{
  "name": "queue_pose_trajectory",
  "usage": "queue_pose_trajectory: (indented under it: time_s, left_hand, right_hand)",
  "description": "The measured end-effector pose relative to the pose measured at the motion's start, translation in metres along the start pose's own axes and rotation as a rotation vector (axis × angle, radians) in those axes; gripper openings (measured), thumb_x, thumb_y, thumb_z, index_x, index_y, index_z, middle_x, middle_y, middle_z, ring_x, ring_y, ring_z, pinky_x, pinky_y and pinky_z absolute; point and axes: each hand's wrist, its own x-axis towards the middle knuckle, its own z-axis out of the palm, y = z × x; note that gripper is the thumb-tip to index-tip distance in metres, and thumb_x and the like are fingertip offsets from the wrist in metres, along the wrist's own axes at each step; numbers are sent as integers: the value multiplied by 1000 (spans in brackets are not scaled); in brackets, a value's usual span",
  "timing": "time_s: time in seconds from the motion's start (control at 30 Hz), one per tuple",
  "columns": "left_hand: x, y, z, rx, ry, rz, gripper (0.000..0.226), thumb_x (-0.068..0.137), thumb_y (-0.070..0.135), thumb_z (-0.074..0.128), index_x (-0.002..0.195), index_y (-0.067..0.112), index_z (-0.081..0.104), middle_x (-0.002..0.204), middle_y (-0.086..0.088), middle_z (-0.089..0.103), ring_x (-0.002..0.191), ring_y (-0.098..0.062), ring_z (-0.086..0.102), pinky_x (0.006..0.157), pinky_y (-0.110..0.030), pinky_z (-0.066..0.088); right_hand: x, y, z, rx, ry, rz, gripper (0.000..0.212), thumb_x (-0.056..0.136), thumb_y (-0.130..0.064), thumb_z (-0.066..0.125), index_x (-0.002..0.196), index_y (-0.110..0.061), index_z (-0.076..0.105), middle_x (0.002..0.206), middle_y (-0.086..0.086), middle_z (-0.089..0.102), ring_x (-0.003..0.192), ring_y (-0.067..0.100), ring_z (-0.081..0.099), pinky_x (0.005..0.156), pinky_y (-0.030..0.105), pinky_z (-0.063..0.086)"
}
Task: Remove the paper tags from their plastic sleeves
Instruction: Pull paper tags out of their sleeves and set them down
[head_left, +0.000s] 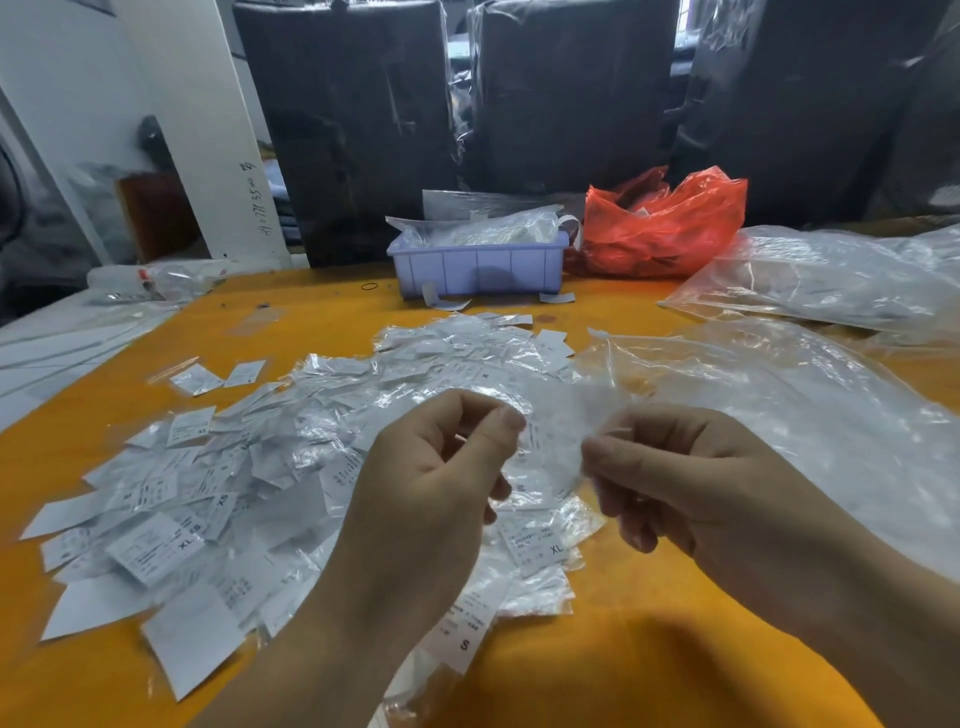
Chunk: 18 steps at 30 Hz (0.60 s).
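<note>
Both hands, left hand (436, 467) and right hand (691, 467), pinch one blurred sleeved tag (553, 441).

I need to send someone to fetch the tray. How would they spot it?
Look to the far edge of the orange table. Left of the red plastic bag sits the tray, the only pale lilac, ribbed, rigid box there, heaped with clear bags.

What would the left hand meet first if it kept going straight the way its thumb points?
Probably the blurred sleeved tag held between both hands, then the right hand beyond it; depth is unclear from the left hand.
</note>
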Motion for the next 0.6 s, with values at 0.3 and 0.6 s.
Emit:
queue_pose_trajectory:
  time_s: [0.3, 0.6]
  left_hand:
    - [-3, 4, 3, -71, -37, 1, 40, 90, 15, 66, 122, 37, 53, 76, 9, 70, 64, -6, 63, 58, -20, 53]
    - [-7, 7, 9, -60, -151, -20, 13, 75, 29, 65, 86, 34, 66, 77, 7, 71, 62, -6, 61, 58, -22, 53]
  right_hand:
    - [5, 1, -4, 313, 261, 68, 18, 61, -31, 75, 69, -15, 76, 66, -1, 56, 54, 10, 47, 44, 21, 42]
    - [7, 2, -5, 422, 289, 84, 20, 57, -31, 79, 65, -14, 71, 59, -2, 35, 52, 11, 28, 42, 21, 27]
